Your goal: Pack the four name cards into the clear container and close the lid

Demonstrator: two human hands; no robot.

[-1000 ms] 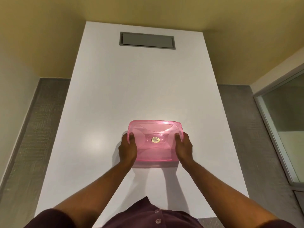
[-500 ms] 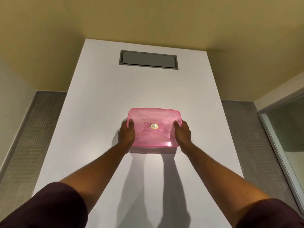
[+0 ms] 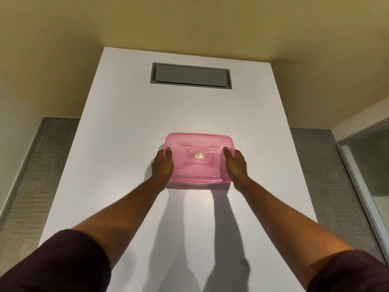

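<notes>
A translucent pink container [image 3: 199, 144] with its pink lid on lies flat on the white table [image 3: 117, 131], near the middle. My left hand [image 3: 162, 166] grips its left side with the thumb on the lid. My right hand [image 3: 235, 165] grips its right side the same way. A small gold sticker [image 3: 199, 156] marks the lid's centre. No name cards can be made out; the container's inside is hidden by the tinted lid.
A grey recessed cable flap [image 3: 191, 75] sits at the table's far end. Grey carpet [image 3: 27, 175] lies on both sides. A glass partition [image 3: 370, 171] stands at the right, yellow wall beyond.
Both arms have stretched forward and the container has moved away from my body, toward the table's middle. The camera has tilted upward, so the far end appears lower in the frame.
</notes>
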